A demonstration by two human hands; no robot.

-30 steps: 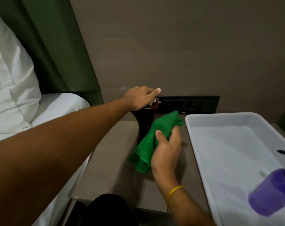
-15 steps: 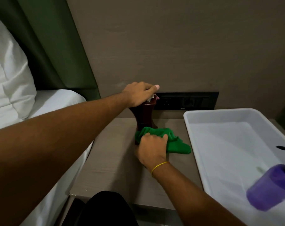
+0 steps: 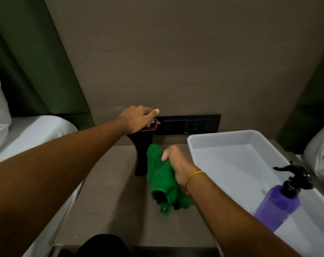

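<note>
A dark red-brown vase-shaped holder stands on the grey bedside table near the wall. My left hand lies over its top, fingers curled around the rim, hiding what is inside. My right hand, with a yellow band at the wrist, grips a green cloth just to the right of the holder. The cloth hangs down from my fingers against the holder's side and bunches on the table.
A white plastic tray sits on the right of the table with a purple spray bottle lying in it. A black socket panel is on the wall behind. A bed with white sheets lies left; a white pillow right.
My right hand has lifted the green cloth from the table at the holder's base up along its right side. My left hand stays on the holder's top.
</note>
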